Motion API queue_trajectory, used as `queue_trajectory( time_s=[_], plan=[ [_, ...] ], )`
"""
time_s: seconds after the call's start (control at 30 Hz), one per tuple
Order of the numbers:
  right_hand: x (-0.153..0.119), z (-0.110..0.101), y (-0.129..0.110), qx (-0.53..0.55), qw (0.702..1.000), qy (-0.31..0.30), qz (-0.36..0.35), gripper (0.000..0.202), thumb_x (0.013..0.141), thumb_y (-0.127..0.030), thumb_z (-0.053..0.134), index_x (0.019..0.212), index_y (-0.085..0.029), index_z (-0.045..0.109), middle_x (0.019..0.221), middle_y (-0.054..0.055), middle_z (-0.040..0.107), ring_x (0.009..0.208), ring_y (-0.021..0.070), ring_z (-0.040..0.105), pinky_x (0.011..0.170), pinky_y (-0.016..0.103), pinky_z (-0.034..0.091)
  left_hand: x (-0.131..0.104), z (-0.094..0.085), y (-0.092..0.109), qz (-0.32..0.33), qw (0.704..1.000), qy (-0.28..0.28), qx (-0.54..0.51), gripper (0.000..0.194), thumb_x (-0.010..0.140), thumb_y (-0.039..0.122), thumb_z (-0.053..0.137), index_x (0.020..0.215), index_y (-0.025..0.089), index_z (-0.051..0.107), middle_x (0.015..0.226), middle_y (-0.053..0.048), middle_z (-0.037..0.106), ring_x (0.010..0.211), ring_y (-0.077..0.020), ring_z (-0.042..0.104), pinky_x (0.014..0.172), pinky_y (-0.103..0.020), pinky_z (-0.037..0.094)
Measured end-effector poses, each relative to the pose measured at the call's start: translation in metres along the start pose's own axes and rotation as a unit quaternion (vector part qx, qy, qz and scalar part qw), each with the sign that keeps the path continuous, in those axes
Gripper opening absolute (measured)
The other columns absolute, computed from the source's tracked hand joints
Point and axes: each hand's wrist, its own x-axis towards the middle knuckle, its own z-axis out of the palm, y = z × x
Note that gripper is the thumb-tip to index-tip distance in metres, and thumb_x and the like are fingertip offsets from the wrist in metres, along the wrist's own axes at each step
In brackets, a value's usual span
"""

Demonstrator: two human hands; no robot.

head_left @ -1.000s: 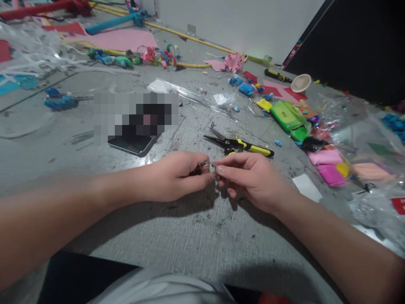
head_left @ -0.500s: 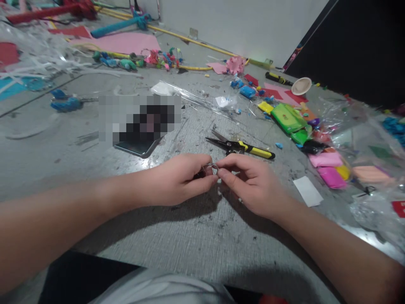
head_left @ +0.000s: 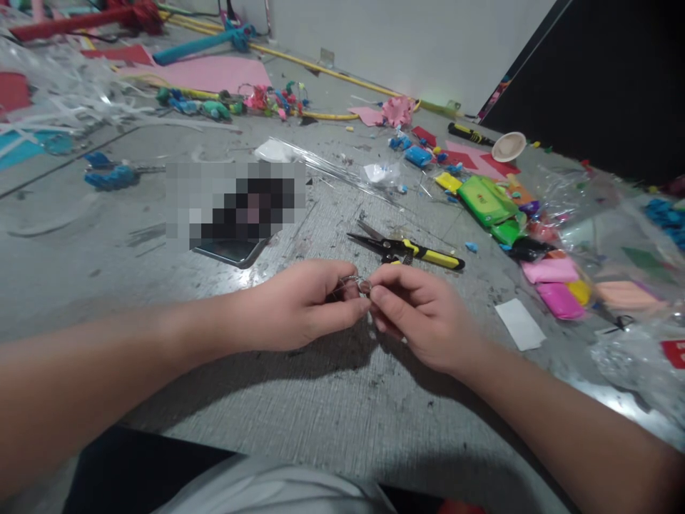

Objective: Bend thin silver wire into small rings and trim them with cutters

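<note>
Two bare hands meet just on the near side of one pair of black-and-yellow shears (head_left: 436, 257), and between them they hold one piece of thin silvery wire (head_left: 350, 278), bent into a small loop, so the wire too is on the shears' near side. The left hand (head_left: 307, 303) comes in from the left, its back turned up and its wrist nearly straight; its fingers curl around the wire, thumb and forefinger a little apart at the tips, though I cannot tell which fingertip presses on it. The right hand (head_left: 428, 314) reaches in from the lower right, thumb and forefinger pinching the wire's other end, remaining fingers folded beneath. The shears lie on the grey surface (head_left: 289, 407) with their blades parted. To their left is one phone (head_left: 235, 251), partly blurred by blocks; beyond them, one bundle of straight wires (head_left: 335, 169). Beyond the shears to the right are one round white dish (head_left: 509, 146) and two green packets (head_left: 484, 200), the larger bearing a small mark too tiny to read. Right of the shears are one light pink packet (head_left: 551, 270) and one magenta packet (head_left: 561, 300); nearer than these is a folded white paper (head_left: 520, 323). Farther right, one red label (head_left: 673, 353) shows white marks, illegible.
</note>
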Motion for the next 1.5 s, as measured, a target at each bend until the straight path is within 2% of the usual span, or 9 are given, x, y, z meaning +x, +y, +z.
queue_trajectory(
  time_s=[0.2,0.4,0.57,0.7,0.97,1.13,1.23,1.37,1.5],
  plan=[
    [0.0,0.006,0.002,0.108,0.992,0.022,0.059,0.021,0.095,-0.039,0.068,0.1,-0.019,0.062,0.061,-0.006,0.058,0.049,0.007,0.049,0.044,0.019,0.036,0.0,-0.001,0.0,0.022,1.0,0.006,0.003,0.026,0.094,0.032,0.053,0.072,0.019,0.045,0.062,0.006,0.043,0.055,-0.0077,0.039,0.049,-0.021,0.032],
    [0.001,0.008,0.001,0.122,0.991,0.019,0.06,0.023,0.091,-0.041,0.074,0.095,-0.019,0.066,0.066,-0.005,0.06,0.055,0.0065,0.054,0.047,0.018,0.038,0.0,-0.002,0.001,0.03,1.0,0.003,0.004,0.024,0.093,0.029,0.053,0.072,0.02,0.046,0.061,0.007,0.044,0.053,-0.0078,0.04,0.048,-0.021,0.031],
    [0.004,0.01,0.008,0.197,0.97,0.066,0.124,0.034,0.079,-0.046,0.085,0.09,-0.02,0.067,0.062,-0.004,0.06,0.052,0.0075,0.051,0.043,0.017,0.034,0.001,0.0,-0.001,0.012,0.999,0.027,0.028,0.025,0.092,0.026,0.054,0.07,0.02,0.045,0.06,0.007,0.043,0.053,-0.0071,0.04,0.048,-0.02,0.032],
    [0.005,0.011,0.012,0.216,0.963,0.088,0.132,0.037,0.073,-0.046,0.09,0.087,-0.02,0.067,0.06,-0.004,0.059,0.051,0.0075,0.049,0.042,0.017,0.032,0.003,0.002,-0.001,-0.003,0.999,0.043,0.023,0.024,0.091,0.024,0.055,0.07,0.02,0.045,0.059,0.008,0.044,0.053,-0.007,0.04,0.049,-0.02,0.033],
    [-0.002,0.015,0.006,0.131,0.986,0.071,0.077,0.028,0.094,-0.047,0.07,0.095,-0.02,0.062,0.064,-0.005,0.056,0.054,0.0072,0.047,0.048,0.019,0.034,0.003,0.002,0.0,-0.001,0.999,0.016,-0.044,0.025,0.094,0.026,0.054,0.071,0.019,0.046,0.059,0.008,0.045,0.052,-0.0065,0.04,0.049,-0.019,0.035],
    [-0.006,0.017,0.006,0.046,0.997,0.045,0.033,0.027,0.104,-0.045,0.054,0.093,-0.021,0.059,0.069,-0.005,0.053,0.063,0.0086,0.048,0.056,0.021,0.038,0.004,0.001,0.002,0.023,0.997,-0.023,-0.065,0.025,0.098,0.027,0.049,0.076,0.018,0.056,0.061,0.006,0.048,0.054,-0.007,0.043,0.05,-0.019,0.035],
    [-0.003,0.016,0.008,0.092,0.992,0.054,0.067,0.03,0.098,-0.051,0.062,0.093,-0.021,0.06,0.069,-0.004,0.054,0.06,0.0093,0.047,0.053,0.022,0.037,0.005,0.003,0.003,0.009,0.999,0.004,-0.034,0.025,0.096,0.028,0.051,0.074,0.018,0.054,0.06,0.006,0.048,0.053,-0.0073,0.043,0.05,-0.02,0.035],
    [0.004,0.014,0.01,0.226,0.96,0.071,0.148,0.037,0.08,-0.049,0.083,0.087,-0.02,0.061,0.069,-0.004,0.053,0.058,0.0089,0.043,0.046,0.019,0.031,0.005,0.005,0.001,-0.012,0.998,0.058,0.037,0.024,0.091,0.028,0.056,0.071,0.019,0.046,0.06,0.007,0.047,0.055,-0.0081,0.043,0.052,-0.021,0.034],
    [0.008,0.013,0.008,0.287,0.942,0.047,0.167,0.036,0.076,-0.044,0.087,0.081,-0.018,0.063,0.073,-0.002,0.052,0.061,0.009,0.041,0.045,0.018,0.028,0.006,0.005,0.001,-0.003,0.996,0.052,0.066,0.024,0.092,0.028,0.055,0.071,0.019,0.046,0.059,0.007,0.046,0.054,-0.0082,0.042,0.053,-0.023,0.033]
  ],
)
